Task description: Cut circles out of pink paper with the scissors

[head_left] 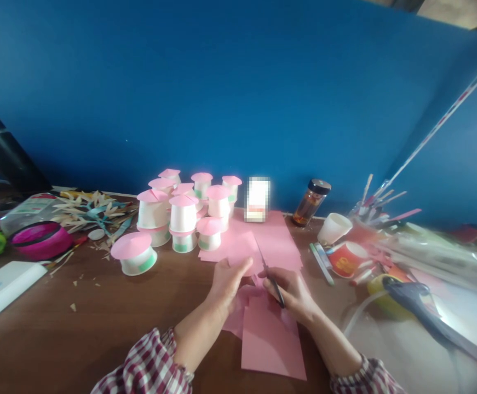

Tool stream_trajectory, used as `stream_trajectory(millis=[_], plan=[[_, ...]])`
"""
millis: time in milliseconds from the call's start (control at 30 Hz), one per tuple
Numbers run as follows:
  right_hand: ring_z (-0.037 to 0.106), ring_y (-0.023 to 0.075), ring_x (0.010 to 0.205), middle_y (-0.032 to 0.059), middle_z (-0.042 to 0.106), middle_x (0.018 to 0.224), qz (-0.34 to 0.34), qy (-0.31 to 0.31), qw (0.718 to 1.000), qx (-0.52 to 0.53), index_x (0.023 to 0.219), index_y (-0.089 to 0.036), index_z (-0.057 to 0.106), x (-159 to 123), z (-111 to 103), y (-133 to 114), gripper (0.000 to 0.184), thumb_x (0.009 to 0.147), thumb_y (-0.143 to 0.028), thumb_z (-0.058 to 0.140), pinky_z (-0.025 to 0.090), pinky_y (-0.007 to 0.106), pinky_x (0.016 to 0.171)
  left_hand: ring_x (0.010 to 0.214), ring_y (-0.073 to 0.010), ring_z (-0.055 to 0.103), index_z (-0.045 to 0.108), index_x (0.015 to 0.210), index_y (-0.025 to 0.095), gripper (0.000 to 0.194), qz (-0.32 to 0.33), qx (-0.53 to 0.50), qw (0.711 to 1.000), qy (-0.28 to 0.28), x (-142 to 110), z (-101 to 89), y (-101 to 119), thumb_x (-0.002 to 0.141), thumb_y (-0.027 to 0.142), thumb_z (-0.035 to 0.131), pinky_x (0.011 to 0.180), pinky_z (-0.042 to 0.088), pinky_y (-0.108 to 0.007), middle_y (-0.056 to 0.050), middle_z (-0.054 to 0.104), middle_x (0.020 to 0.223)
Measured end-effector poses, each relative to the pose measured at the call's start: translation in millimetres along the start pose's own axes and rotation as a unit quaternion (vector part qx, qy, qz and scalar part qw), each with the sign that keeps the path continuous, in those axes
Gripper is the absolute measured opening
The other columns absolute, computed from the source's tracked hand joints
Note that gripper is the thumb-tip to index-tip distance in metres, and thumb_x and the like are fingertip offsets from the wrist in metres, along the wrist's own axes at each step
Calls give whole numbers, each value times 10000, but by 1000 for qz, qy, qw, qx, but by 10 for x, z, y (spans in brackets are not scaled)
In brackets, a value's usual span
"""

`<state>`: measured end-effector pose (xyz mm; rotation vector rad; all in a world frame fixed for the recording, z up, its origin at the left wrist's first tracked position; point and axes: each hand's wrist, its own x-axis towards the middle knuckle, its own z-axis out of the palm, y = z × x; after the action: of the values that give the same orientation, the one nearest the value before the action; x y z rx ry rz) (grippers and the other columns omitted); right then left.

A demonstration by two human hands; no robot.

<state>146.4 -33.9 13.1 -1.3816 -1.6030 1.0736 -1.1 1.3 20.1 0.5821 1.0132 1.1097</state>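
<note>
The left hand (pixel 225 280) grips a piece of pink paper (pixel 241 247), with its thumb on top. The right hand (pixel 294 291) is curled around the dark handles of a pair of scissors (pixel 278 293). The thin blades point up and away, right at the edge of the pink paper, but it is too small to tell how wide they are apart. Both hands are close together over the brown table (pixel 139 334). A stack of pink sheets (pixel 271 342) lies just below the hands, and bigger pink sheets (pixel 279 235) lie flat behind them. To the left is a bunch of white paper cups (pixel 183 218) with pink pointy tops, some sitting one on another. One short, wide cup (pixel 138 266) with a pink top stands in front, a bit apart. Behind the pink sheets, a jar (pixel 309 205) with a black lid leans near the blue wall (pixel 238 93). A white cup (pixel 334 230) and a red cup (pixel 347 259) are on the right, near a blurry blue-grey tool (pixel 417 301).
</note>
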Motion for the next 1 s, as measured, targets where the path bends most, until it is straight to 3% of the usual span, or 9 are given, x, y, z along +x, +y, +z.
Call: stream_trajectory(millis=[367, 1000], plan=[[442, 106, 456, -29, 481, 519, -15, 2, 1000, 0, 879, -109, 639, -11, -13, 23, 371, 816, -470, 586, 413, 224, 434, 432, -160, 537, 590, 720, 118, 231, -7, -5, 1000, -24, 30, -37, -37, 608, 251, 742, 398, 510, -325, -7, 545, 508], [462, 109, 430, -36, 489, 510, -4, -3, 1000, 13, 892, -114, 642, 4, -12, 47, 370, 808, -472, 595, 410, 225, 424, 406, -147, 512, 544, 723, 140, 246, -21, -6, 1000, 9, -15, 6, 25, 620, 244, 742, 410, 529, -384, 13, 522, 496]])
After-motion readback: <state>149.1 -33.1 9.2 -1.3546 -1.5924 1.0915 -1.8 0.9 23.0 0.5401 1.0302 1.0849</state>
